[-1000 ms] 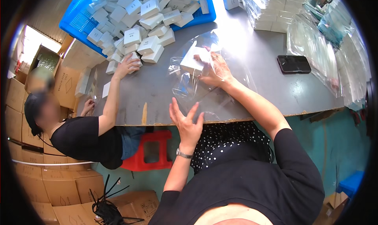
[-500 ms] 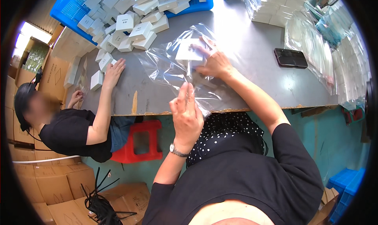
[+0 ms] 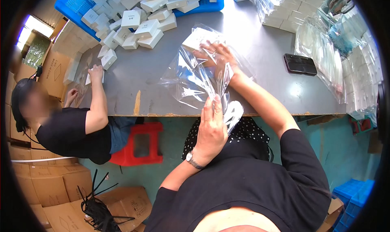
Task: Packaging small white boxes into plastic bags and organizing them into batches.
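A large clear plastic bag [image 3: 178,75] lies spread over the grey table in front of me. At its near end, the fingers of my left hand [image 3: 211,128] are pressed together on the gathered film. Beside that hand hangs a bright white, looped bunch [image 3: 233,115]; whether it is part of the bag I cannot tell. White boxes [image 3: 198,37] sit at the far end, with film around them. Against their near side my right hand [image 3: 219,59] reaches with fingers spread, partly covered by shiny film.
White boxes [image 3: 147,29] are heaped in and before a blue basket [image 3: 75,6]. At left, a co-worker handles a white box [image 3: 90,75] near a red stool [image 3: 140,144]. A phone [image 3: 300,64] lies beside stacked film-wrapped boxes [image 3: 284,8] and clear bags [image 3: 319,49] on the right.
My left hand has moved right and slightly nearer, drawing the film along. The boxes in the bag have shifted away and my right hand's fingers have spread. The co-worker's hand has brought a box nearer themself.
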Action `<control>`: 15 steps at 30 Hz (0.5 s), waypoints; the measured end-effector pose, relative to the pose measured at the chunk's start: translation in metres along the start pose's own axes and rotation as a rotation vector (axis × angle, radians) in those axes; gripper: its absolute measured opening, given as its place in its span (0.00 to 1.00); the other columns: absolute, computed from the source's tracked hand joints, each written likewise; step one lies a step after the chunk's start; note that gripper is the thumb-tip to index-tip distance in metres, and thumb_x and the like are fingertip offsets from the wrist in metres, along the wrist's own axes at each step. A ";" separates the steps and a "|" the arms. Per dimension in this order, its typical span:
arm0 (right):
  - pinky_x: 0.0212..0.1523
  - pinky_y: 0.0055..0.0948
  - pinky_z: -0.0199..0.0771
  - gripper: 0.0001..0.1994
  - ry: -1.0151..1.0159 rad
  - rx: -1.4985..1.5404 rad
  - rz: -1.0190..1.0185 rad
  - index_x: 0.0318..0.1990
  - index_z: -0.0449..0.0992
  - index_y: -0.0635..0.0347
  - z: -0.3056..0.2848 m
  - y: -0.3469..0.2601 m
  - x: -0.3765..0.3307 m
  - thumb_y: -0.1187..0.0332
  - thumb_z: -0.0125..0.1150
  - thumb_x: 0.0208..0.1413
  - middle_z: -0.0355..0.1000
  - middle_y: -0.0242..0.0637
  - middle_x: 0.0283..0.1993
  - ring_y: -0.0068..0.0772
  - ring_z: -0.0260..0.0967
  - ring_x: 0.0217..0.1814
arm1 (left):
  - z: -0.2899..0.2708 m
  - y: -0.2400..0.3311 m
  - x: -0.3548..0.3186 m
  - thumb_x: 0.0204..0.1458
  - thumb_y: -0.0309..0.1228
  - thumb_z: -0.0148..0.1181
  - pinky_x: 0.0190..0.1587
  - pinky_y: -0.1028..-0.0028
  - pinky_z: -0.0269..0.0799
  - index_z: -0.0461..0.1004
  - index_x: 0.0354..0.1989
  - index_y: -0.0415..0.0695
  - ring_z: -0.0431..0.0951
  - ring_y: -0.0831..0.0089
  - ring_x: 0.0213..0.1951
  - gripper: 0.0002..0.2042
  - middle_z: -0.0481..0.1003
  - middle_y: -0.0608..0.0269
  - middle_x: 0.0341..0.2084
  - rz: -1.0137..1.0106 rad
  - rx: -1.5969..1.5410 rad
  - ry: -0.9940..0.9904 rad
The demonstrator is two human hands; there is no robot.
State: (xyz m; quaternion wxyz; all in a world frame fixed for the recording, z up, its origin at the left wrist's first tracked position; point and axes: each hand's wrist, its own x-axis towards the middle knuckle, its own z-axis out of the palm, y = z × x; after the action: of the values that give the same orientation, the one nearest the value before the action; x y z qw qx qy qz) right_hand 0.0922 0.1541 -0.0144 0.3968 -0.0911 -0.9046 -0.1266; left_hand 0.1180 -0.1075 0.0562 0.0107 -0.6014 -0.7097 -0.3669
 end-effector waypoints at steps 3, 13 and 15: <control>0.66 0.46 0.58 0.27 -0.224 -0.061 0.261 0.60 0.71 0.47 -0.017 0.007 0.009 0.62 0.62 0.49 0.68 0.41 0.60 0.48 0.64 0.62 | -0.009 -0.011 0.004 0.43 0.13 0.51 0.63 0.59 0.62 0.58 0.64 0.26 0.64 0.44 0.60 0.33 0.62 0.37 0.58 -0.018 0.009 -0.007; 0.56 0.41 0.68 0.19 0.001 -0.402 0.185 0.52 0.70 0.61 -0.009 0.022 0.013 0.69 0.60 0.50 0.70 0.44 0.50 0.48 0.64 0.56 | -0.001 0.001 0.017 0.44 0.14 0.52 0.59 0.61 0.68 0.61 0.64 0.30 0.70 0.47 0.56 0.32 0.61 0.34 0.58 0.049 -0.112 0.000; 0.57 0.42 0.68 0.21 -0.052 -0.182 0.243 0.54 0.70 0.60 -0.012 0.036 0.006 0.71 0.60 0.49 0.68 0.45 0.53 0.50 0.63 0.58 | -0.006 -0.010 0.028 0.44 0.14 0.55 0.54 0.65 0.72 0.62 0.65 0.37 0.75 0.53 0.51 0.33 0.60 0.36 0.59 0.106 -0.279 -0.231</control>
State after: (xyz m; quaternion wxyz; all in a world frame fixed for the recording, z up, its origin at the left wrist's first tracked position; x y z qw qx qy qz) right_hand 0.1061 0.1850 0.0033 0.3756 -0.2386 -0.8817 -0.1570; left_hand 0.0989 -0.0870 0.0686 -0.1348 -0.6718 -0.6157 -0.3891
